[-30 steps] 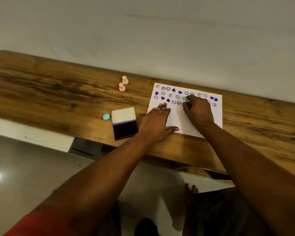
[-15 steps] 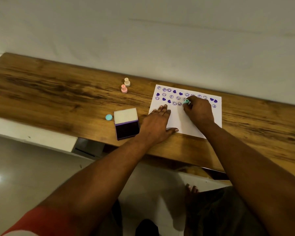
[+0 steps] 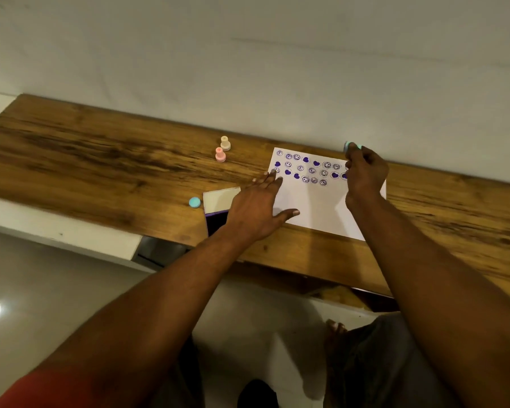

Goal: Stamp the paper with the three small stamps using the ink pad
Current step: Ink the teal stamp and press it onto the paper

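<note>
A white paper lies on the wooden table, its upper part covered with several purple smiley and heart prints. My left hand lies flat with straight fingers on the paper's left edge. My right hand is lifted above the paper's far right part and pinches a small teal stamp at its fingertips. A pink stamp and a beige stamp stand upright to the left of the paper. The open ink pad sits at the front edge, partly hidden by my left wrist.
A teal round cap lies just left of the ink pad. A pale wall runs close behind the table. Below the front edge are the floor and my legs.
My right hand has lifted the teal stamp off the paper and carried it up and to the right. My left hand has stayed flat on the paper's left edge.
</note>
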{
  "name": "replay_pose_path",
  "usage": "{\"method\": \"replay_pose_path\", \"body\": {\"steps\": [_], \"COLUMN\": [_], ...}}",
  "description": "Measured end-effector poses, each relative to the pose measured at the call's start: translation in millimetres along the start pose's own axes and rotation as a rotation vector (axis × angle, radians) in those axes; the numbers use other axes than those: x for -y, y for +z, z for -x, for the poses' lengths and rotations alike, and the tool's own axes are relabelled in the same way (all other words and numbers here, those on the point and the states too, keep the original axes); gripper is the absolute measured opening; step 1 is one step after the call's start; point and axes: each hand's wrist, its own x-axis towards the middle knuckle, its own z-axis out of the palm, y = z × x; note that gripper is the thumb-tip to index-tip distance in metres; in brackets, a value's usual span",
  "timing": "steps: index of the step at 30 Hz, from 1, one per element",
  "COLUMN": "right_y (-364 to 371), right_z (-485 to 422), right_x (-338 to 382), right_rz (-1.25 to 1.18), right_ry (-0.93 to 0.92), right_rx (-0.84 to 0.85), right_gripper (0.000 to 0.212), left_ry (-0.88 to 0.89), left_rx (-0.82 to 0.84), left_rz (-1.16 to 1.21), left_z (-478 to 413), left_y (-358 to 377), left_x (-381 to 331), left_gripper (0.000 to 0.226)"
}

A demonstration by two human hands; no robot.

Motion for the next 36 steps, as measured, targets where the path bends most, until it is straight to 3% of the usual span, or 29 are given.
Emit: {"method": "replay_pose_path", "body": {"steps": [3, 7, 11, 15, 23, 36], "right_y": [31, 79, 124, 152, 180, 196], "right_z": [18, 53, 99, 135, 157, 158], "right_x": [-4, -8, -18, -32, -46, -58], "right_rz": [0.162, 0.408, 0.616, 0.810, 1.000, 1.277], "right_ry": [-0.114, -0.328, -0.497, -0.704, -0.812, -0.892], "right_rx": [0.113, 0.423, 0.745, 0.942, 1.028, 0.990], "right_gripper": [0.023, 0.031, 0.032, 0.029, 0.026, 0.030], "left_ry": [-0.072, -0.202, -0.360, -0.478, -0.448, -0.436], "left_rx": [-0.070, -0.207, -0.203, -0.172, -0.178, -0.181], "left_rz": [0.018, 0.054, 0.114, 0.116, 0.132, 0.169], "left_z": [14, 38, 64, 84, 92, 84], "left_y": [-24, -54, -68, -64, -44, -35], "left_x": [30, 79, 130, 154, 164, 163], "left_gripper": [0.091, 0.082, 0.081, 0.076, 0.065, 0.061]}}
